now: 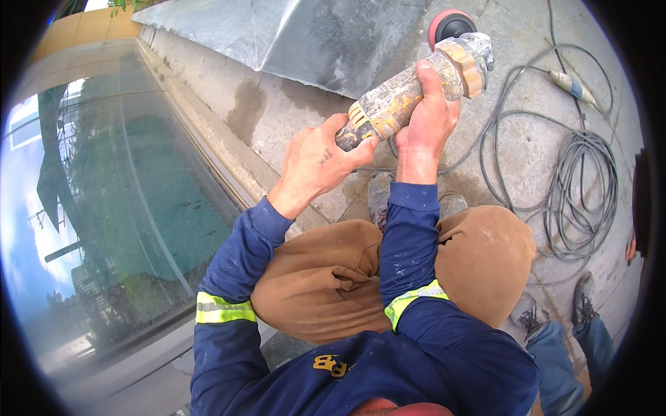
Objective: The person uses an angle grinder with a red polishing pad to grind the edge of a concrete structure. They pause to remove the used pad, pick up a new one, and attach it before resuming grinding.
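A worn, dust-caked angle grinder (395,104) with yellow parts lies across both my hands, held out in front of my knees. Round its rear end wraps my left hand (316,158), thumb and fingers on opposite sides. My right hand (429,121) grips the body nearer the head, its thumb along the top. A black and red round pad (452,28) shows at the head end, beside the grey stone block (333,41). Whether the pad touches the stone cannot be made out.
Left of me runs a glossy dark panel (132,180) reflecting sky, bordered by a concrete ledge (201,118). A coiled grey cable (583,187) with a plug connector (572,87) lies on the paving at right. Another person's jeans (555,364) and shoes (584,295) are close at lower right.
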The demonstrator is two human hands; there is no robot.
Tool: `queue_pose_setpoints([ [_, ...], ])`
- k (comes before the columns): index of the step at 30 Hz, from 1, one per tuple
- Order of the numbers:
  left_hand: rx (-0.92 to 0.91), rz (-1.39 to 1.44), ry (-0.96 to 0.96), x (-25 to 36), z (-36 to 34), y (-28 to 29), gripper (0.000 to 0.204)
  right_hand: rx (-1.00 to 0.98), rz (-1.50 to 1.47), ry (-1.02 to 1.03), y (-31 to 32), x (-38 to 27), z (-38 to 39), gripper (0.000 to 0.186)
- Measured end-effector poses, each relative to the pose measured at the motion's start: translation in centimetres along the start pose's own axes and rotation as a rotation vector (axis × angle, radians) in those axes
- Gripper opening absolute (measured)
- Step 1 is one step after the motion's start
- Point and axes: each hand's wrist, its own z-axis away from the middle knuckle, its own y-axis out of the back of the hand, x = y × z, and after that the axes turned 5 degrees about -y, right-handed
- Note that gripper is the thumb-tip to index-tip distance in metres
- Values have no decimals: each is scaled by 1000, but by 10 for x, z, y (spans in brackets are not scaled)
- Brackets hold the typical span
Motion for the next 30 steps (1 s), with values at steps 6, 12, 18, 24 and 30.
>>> queue_pose_setpoints([
  [6,-30,19,9,-2,0,3,47,7,22,0,0,2,1,58],
  [12,-38,46,-122,-14,3,1,52,-23,34,33,-5,2,4,58],
  [18,-133,91,59,-7,0,6,53,2,58,3,-2,5,1,59],
  [24,-67,40,54,-9,-1,-1,57,3,73,33,-1,10,0,62],
  [30,-59,156,39,-12,0,-1,59,11,77,31,-2,11,1,65],
])
